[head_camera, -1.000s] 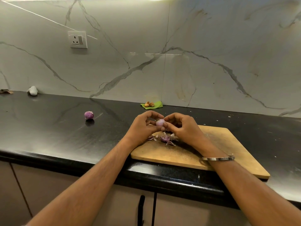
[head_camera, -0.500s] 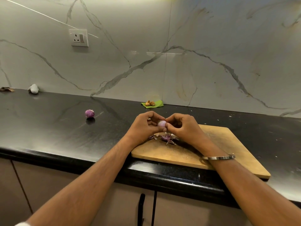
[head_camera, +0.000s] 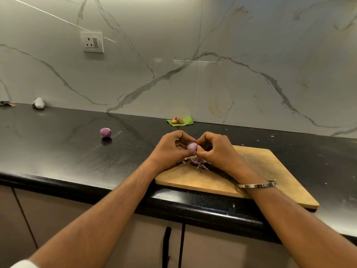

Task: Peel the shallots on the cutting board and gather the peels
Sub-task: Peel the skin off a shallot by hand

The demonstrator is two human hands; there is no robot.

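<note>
- Black stone counter spans the frame; marble-look wall behind, socket upper left.
- Left of centre: one purple shallot alone on the counter.
- Centre: left hand and right hand, fingers curled, together pinching a pale shallot above the peels.
- Right: wooden cutting board under the peels, near the counter's front edge.

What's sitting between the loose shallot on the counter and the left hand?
Nothing: in the head view, only bare black countertop lies between the loose shallot and the left hand.
</note>
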